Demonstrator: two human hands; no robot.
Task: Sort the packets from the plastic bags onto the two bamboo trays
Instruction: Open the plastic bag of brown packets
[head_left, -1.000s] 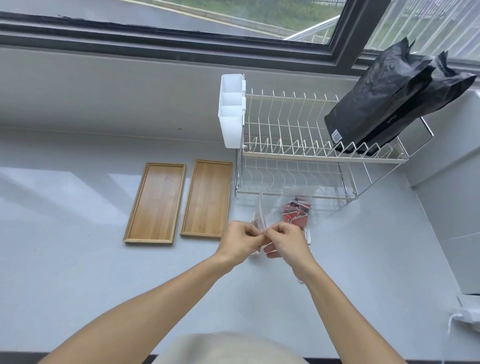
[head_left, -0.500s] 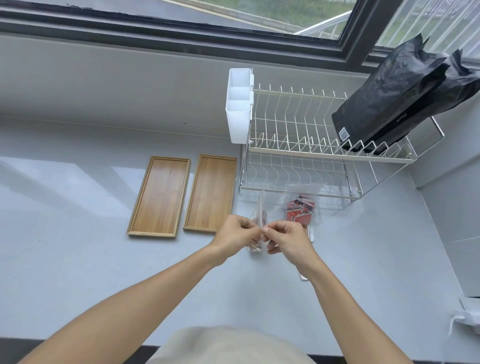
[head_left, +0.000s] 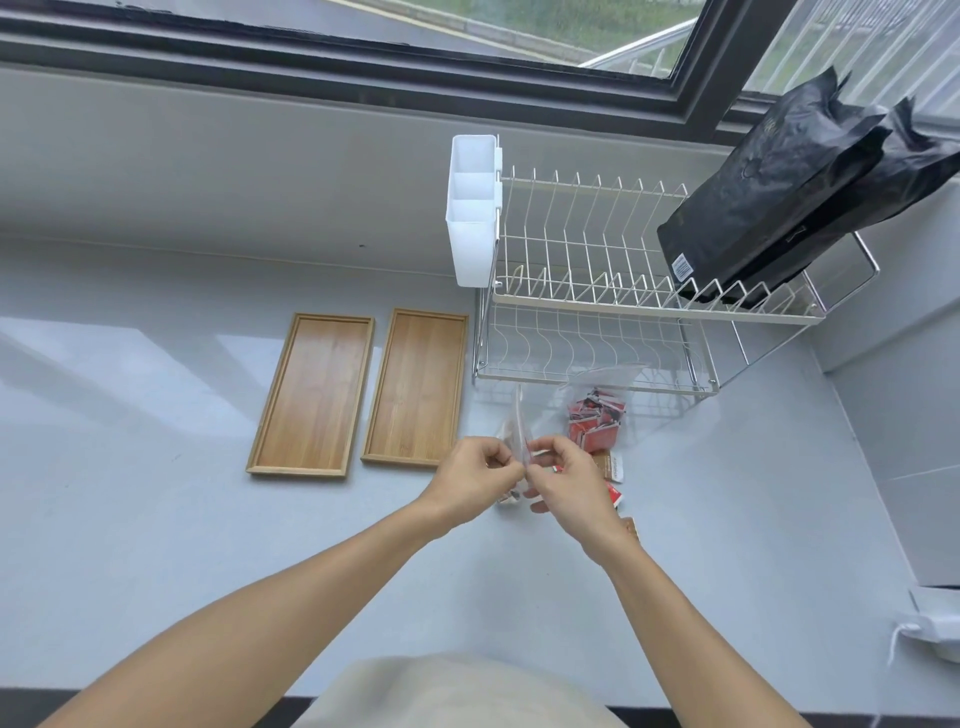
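- Two bamboo trays (head_left: 311, 395) (head_left: 418, 387), side by side
- Two clear plastic bags – one (head_left: 514, 431) pinched between the hands, one (head_left: 597, 410) full of red packets, too many to count
- Two black pouches (head_left: 753, 192) on the rack
- One wire dish rack (head_left: 587, 291)
- One white caddy (head_left: 474, 208) – three compartments
- Two hands (head_left: 475, 475) (head_left: 566, 478)

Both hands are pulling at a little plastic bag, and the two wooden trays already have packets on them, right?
Not quite. Both hands, left hand and right hand, do pinch the plastic bag, but the head view shows both bamboo trays bare.
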